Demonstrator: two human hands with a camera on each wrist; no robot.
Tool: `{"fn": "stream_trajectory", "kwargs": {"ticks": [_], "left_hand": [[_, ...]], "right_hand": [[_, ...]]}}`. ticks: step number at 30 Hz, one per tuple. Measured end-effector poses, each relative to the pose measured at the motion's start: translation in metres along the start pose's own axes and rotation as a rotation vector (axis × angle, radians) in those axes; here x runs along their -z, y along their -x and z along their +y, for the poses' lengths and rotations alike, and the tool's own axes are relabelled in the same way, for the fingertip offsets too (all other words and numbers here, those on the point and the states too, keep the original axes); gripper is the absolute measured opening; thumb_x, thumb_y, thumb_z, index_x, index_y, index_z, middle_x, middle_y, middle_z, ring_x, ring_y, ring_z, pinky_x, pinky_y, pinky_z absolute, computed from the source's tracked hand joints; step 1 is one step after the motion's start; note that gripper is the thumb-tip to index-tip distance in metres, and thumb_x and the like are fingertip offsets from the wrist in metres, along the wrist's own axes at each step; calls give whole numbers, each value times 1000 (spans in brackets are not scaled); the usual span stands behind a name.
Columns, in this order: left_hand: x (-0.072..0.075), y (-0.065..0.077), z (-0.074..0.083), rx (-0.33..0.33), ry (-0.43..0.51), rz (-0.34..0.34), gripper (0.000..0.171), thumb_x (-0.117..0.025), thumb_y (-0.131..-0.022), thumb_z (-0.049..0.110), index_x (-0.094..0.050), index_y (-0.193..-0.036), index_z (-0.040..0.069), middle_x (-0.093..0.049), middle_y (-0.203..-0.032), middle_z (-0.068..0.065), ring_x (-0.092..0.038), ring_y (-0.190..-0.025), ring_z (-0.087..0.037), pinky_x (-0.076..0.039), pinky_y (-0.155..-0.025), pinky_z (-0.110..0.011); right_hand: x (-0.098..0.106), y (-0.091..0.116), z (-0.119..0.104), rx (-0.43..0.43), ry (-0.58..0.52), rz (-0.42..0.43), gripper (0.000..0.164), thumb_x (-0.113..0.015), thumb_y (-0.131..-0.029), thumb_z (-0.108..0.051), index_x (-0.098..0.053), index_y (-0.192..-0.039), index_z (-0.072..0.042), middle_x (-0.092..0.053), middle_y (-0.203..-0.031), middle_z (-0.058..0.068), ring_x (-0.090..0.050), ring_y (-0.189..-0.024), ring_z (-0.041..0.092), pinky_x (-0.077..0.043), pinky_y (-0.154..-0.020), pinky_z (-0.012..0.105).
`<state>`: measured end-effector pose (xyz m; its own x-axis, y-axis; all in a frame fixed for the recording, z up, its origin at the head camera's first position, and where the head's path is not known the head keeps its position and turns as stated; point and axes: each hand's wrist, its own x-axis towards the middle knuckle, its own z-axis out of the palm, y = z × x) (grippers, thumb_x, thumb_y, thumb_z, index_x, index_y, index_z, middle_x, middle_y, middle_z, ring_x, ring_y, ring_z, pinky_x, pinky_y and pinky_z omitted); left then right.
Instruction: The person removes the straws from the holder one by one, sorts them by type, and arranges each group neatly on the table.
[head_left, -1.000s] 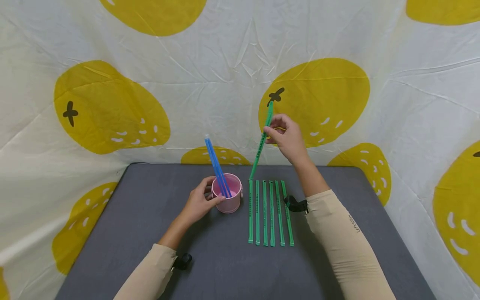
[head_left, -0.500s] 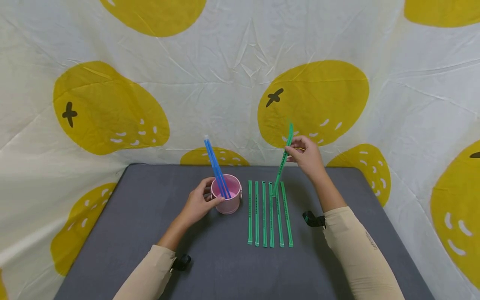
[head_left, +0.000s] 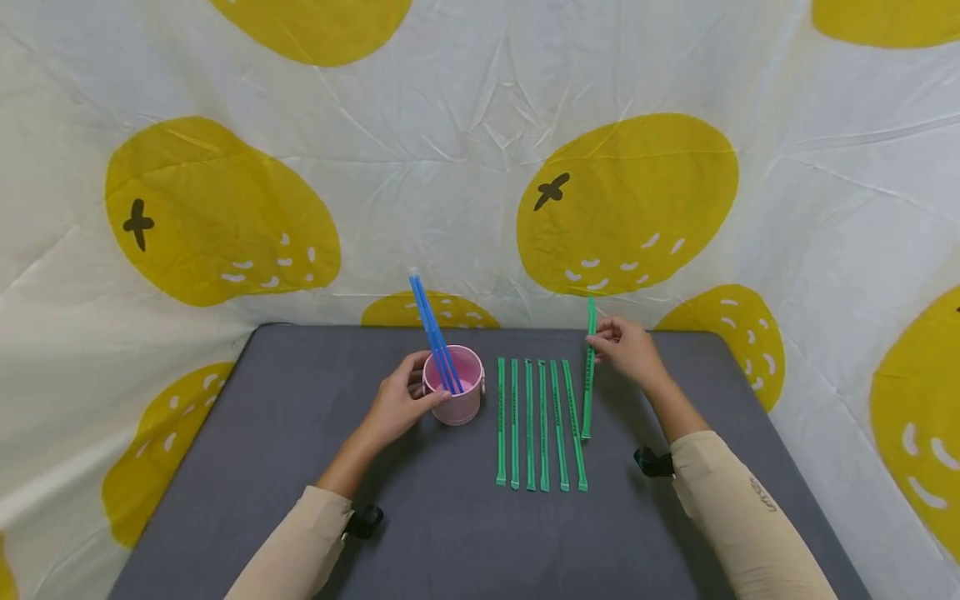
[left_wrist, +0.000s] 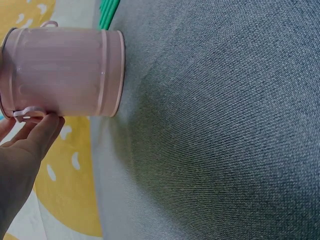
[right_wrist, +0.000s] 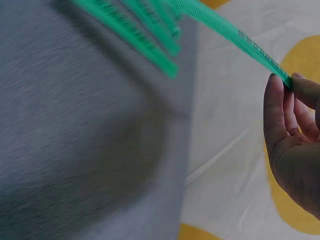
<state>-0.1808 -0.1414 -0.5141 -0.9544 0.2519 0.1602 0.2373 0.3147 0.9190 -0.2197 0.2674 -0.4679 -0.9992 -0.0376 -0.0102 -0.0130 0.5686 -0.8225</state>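
My left hand (head_left: 401, 398) grips the left side of a small pink bucket (head_left: 459, 410), thumb at its rim, on the table. Several blue straws (head_left: 429, 321) lean to the left inside the bucket. Between thumb and fingers, my right hand (head_left: 630, 350) pinches a green paper-wrapped straw (head_left: 588, 383) printed with dark lettering. This straw stands tilted, its lower end close to the row; whether it touches the table I cannot tell. Several more green wrapped straws (head_left: 543, 425) lie side by side to its left. In the right wrist view the pinched straw (right_wrist: 240, 40) extends from the fingertips.
The dark grey table (head_left: 450, 533) ends at a back edge just beyond the right hand. Behind it hangs a white cloth (head_left: 420, 208) with yellow fruit prints. Black wrist straps (head_left: 366, 522) sit on both forearms.
My right hand has moved right and down with the green straw, from above the row's left end to beside its right end. The left hand has stayed on the bucket.
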Motion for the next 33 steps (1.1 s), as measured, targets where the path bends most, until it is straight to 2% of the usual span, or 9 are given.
{"fn": "stream_trajectory", "kwargs": {"ticks": [3,5,7,11,17,24,29,33], "left_hand": [[1,-1,1,9,-5,-4,77,-88,-85,22,-47,-149,8,-63,-137,-22,-60,-129,-44,-54,-104,-52],[1,-1,1,13,-13,-6,77,-88,-85,24,-47,-149,9,-63,-137,-21,-61,-128,-42,-55,-104,-50],[1,-1,1,13,-21,-7,77,-88,-85,26,-48,-148,9,-63,-137,-21,-61,-128,-41,-55,-104,-50],[1,-1,2,14,-41,-11,77,-86,-86,30,-47,-149,11,-63,-137,-18,-62,-128,-37,-56,-103,-49],[1,-2,1,6,-54,-10,77,-86,-86,31,-47,-150,12,-64,-136,-17,-63,-127,-34,-57,-103,-47],[1,-1,-1,-4,-15,-9,78,-87,-85,25,-46,-150,10,-63,-137,-22,-61,-128,-40,-54,-105,-54],[1,-1,3,22,-12,-12,80,-85,-86,15,-42,-152,2,-58,-140,-30,-58,-129,-48,-51,-106,-60],[1,0,-1,22,-18,-10,80,-86,-86,17,-43,-152,4,-60,-139,-29,-60,-127,-47,-52,-105,-59]], "right_hand": [[-4,0,14,-47,62,-35,41,-65,-104,-27,-57,-131,3,-68,-119,24,-73,-96,40,-63,-82,43],[-7,0,21,-67,88,-55,41,-66,-103,-27,-58,-130,3,-71,-118,23,-75,-92,39,-63,-83,44],[-10,-1,27,-82,117,-70,39,-67,-102,-26,-60,-127,3,-73,-113,21,-76,-87,36,-62,-79,40],[-16,-1,37,-113,105,-86,33,-69,-100,-20,-62,-121,6,-75,-105,20,-76,-77,29,-62,-71,33],[-27,4,44,-175,61,-111,29,-70,-99,-13,-62,-116,9,-72,-99,19,-71,-66,16,-63,-64,31],[-39,13,50,-205,89,-116,27,-73,-97,-12,-64,-113,7,-71,-92,16,-69,-63,14,-62,-61,32],[-45,17,52,-223,120,-101,27,-75,-96,-14,-65,-112,5,-74,-94,17,-69,-62,14,-62,-61,33],[-48,18,52,-208,134,-85,27,-77,-94,-15,-65,-109,5,-73,-91,16,-69,-61,14,-62,-59,33]]}}
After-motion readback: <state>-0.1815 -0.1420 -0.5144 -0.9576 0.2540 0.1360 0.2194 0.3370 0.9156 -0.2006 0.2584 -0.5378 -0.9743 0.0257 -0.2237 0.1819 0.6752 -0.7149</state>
